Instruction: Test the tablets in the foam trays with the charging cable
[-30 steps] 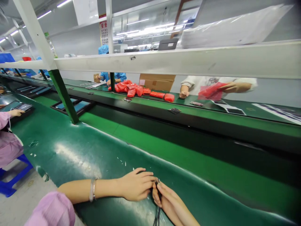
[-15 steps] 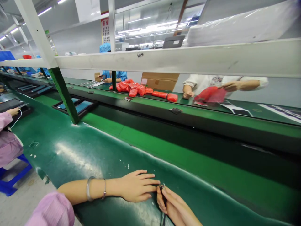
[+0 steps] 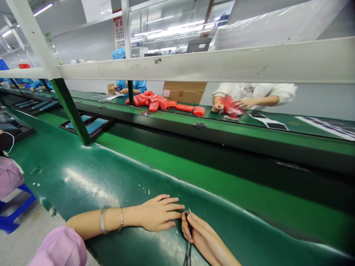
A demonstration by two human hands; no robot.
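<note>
My left hand (image 3: 158, 213) lies palm down on the green work mat (image 3: 111, 173), fingers spread, holding nothing. Its fingertips reach close to my right hand (image 3: 202, 232), which is closed in a pinch around a thin black cable (image 3: 189, 225). Small shiny tips stick up above the pinching fingers, too small to make out clearly. Below the hand, black strands of the cable run down out of view. Most of the right palm faces away from me.
A white crossbar (image 3: 194, 68) and green post (image 3: 70, 111) stand ahead. Dark trays (image 3: 104, 135) sit on the sunken green line. Across it lie red bundles (image 3: 152, 100) and a cardboard box (image 3: 184, 92). A person in white (image 3: 251, 96) handles red wrap; a pink sleeve (image 3: 9, 177) shows at left.
The view has shifted slightly. My hands keep their pose, with more black strands showing below the right one. The co-worker in white has drawn the red wrap together; the left neighbour's hand has left view.
</note>
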